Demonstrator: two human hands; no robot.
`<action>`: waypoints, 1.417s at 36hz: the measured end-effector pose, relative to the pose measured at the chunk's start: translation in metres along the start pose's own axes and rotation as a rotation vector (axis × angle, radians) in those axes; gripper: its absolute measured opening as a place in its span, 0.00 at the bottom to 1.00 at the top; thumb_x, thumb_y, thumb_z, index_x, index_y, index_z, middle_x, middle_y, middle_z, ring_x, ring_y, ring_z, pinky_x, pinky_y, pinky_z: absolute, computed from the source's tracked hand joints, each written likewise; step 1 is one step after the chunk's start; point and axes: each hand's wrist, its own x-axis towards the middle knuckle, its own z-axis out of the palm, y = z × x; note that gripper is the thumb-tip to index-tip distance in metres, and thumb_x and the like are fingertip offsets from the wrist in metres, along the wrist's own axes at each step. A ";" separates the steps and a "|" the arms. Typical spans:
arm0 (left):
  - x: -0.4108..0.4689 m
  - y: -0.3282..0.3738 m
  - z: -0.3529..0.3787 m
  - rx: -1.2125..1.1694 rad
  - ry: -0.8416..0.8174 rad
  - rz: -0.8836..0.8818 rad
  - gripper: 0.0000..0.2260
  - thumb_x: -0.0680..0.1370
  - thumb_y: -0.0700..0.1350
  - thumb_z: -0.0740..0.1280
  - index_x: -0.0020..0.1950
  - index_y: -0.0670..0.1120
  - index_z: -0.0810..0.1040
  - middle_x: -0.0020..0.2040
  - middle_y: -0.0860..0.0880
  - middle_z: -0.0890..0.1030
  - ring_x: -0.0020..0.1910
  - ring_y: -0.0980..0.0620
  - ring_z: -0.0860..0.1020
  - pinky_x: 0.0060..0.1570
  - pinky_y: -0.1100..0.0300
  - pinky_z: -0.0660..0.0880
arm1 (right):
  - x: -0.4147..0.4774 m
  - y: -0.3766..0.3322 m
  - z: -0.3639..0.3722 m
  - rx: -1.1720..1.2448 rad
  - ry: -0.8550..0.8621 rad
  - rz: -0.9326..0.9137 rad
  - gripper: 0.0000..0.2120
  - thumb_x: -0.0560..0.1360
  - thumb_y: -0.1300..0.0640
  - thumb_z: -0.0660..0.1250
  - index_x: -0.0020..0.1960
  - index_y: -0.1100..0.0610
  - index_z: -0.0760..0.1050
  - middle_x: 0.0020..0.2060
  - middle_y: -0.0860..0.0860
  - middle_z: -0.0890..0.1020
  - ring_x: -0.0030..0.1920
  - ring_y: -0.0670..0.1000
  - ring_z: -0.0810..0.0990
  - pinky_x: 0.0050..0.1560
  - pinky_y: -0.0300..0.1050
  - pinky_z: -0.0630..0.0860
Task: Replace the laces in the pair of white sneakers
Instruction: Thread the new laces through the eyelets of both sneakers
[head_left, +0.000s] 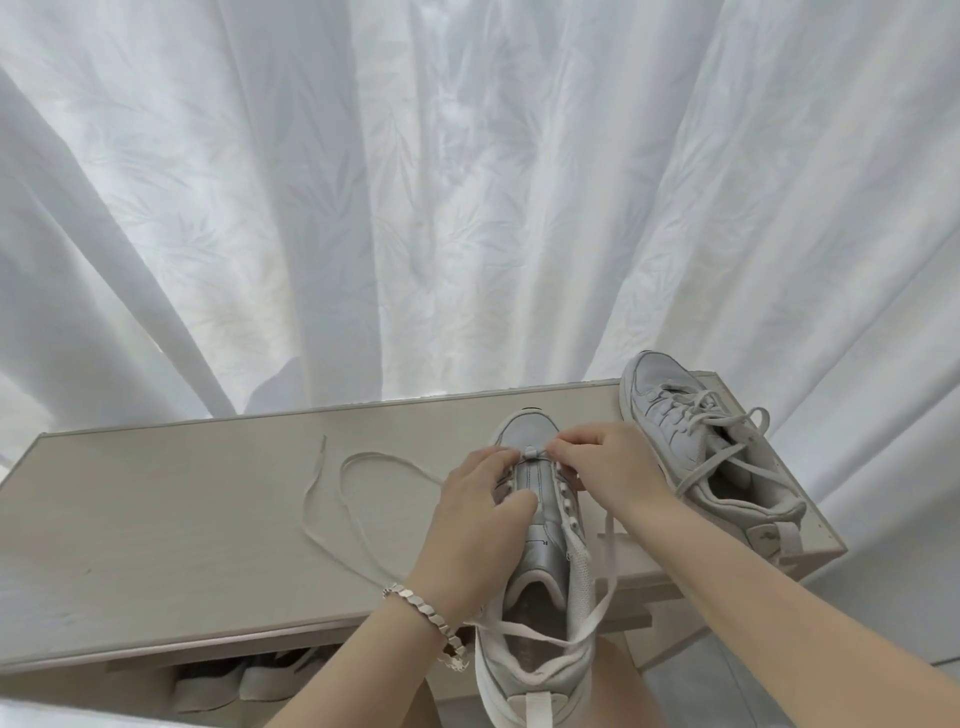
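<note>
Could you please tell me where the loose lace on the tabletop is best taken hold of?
Pinch the lace at its free tip, coming from the left: that end lies straight, flat and clear of its loop and the sneaker.

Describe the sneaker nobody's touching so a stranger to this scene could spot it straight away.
Find the long pale shelf top in front of the white curtain. Two white sneakers sit on it; the untouched sneaker lies at its right end. Unlike the near sneaker, which the left hand grips while the right hand pinches its lace, it is already laced, loose ends trailing.
</note>
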 end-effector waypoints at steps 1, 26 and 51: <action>0.001 0.000 0.001 -0.005 0.004 -0.004 0.20 0.74 0.42 0.60 0.66 0.47 0.73 0.58 0.59 0.69 0.63 0.60 0.66 0.46 0.88 0.55 | 0.000 0.002 0.001 0.027 0.007 0.016 0.14 0.71 0.61 0.69 0.28 0.51 0.77 0.18 0.42 0.74 0.29 0.46 0.72 0.47 0.50 0.76; 0.001 -0.002 0.009 -0.213 0.076 -0.126 0.23 0.65 0.48 0.54 0.58 0.54 0.73 0.52 0.66 0.70 0.58 0.60 0.69 0.62 0.63 0.64 | -0.010 0.002 0.022 0.111 0.122 0.042 0.11 0.74 0.61 0.66 0.35 0.56 0.80 0.37 0.54 0.82 0.44 0.53 0.78 0.44 0.43 0.70; 0.002 0.004 0.009 -0.220 0.072 -0.154 0.26 0.63 0.48 0.55 0.61 0.50 0.75 0.51 0.63 0.71 0.57 0.59 0.70 0.62 0.64 0.64 | -0.005 -0.008 0.005 -0.354 0.063 -0.183 0.09 0.74 0.60 0.66 0.50 0.54 0.83 0.48 0.50 0.84 0.53 0.50 0.80 0.57 0.44 0.74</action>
